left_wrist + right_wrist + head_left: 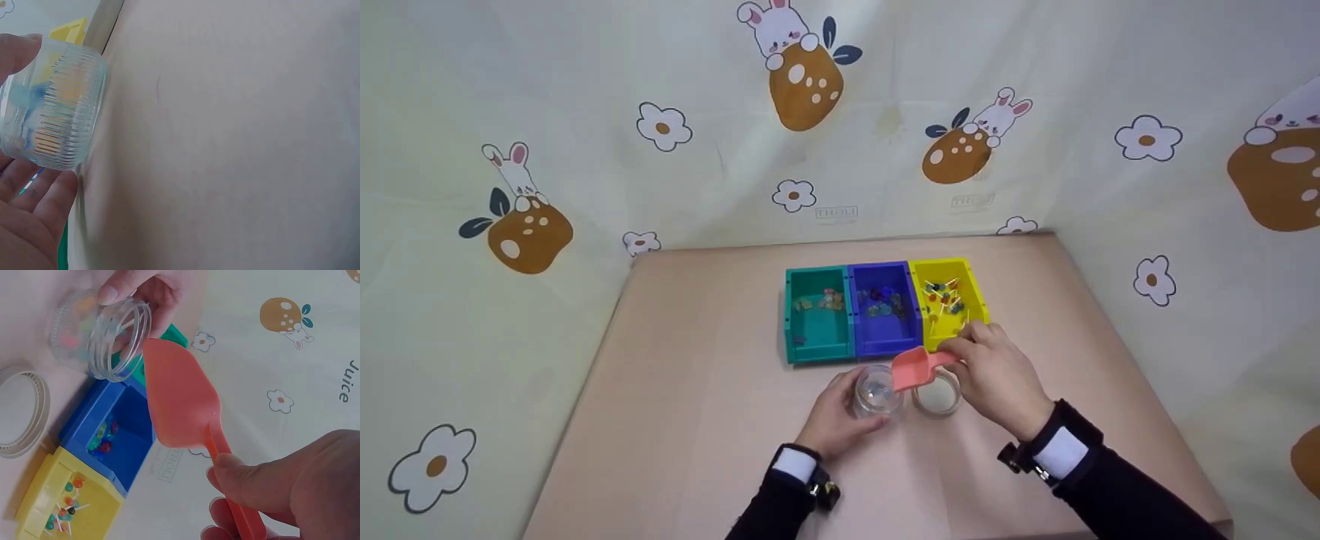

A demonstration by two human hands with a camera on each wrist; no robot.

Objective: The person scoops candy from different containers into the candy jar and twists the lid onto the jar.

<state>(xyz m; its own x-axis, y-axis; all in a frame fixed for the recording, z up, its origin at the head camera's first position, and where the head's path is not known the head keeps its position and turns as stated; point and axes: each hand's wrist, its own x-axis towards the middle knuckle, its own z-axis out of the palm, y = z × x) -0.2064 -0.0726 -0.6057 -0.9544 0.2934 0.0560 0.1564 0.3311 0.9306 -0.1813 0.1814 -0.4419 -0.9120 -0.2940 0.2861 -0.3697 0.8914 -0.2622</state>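
Observation:
My left hand (838, 416) holds a clear glass jar (877, 391) between thumb and fingers, in front of the bins. In the right wrist view the jar's open mouth faces the scoop; blurred colours show through its ribbed glass, and I cannot tell whether they lie inside. My right hand (997, 375) grips the handle of a coral-pink plastic scoop (183, 396) with thumb and fingers. The scoop's blade is beside the jar's mouth, and nothing shows on it. A round pale lid (937, 394) with a rim lies on the table, just right of the jar.
Three joined bins stand behind the hands: a green bin (819, 341) and a blue bin (887, 345) with small translucent coloured pieces, and a yellow bin (39, 495) with round-headed white sticks. Patterned sheets (720, 187) bound the table (697, 337) at back and sides.

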